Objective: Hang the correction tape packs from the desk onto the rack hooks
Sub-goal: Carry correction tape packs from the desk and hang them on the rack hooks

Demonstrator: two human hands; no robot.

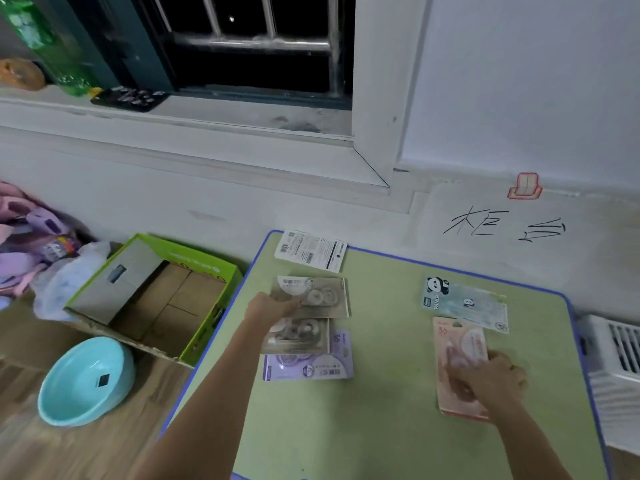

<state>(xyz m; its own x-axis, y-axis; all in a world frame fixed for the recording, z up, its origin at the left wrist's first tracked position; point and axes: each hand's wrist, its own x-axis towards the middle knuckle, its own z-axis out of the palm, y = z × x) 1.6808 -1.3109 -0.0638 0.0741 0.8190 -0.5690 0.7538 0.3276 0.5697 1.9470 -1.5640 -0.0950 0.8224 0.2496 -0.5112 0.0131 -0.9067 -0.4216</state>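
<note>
Pinching the beige pack at far left of desk, left hand looks set to lift it; right hand fingers flat, pressing pink pack near right, prob. steadying. No rack visible.

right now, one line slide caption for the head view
Left hand grips a beige correction tape pack; right hand rests on a pink pack on the green desk.
</note>
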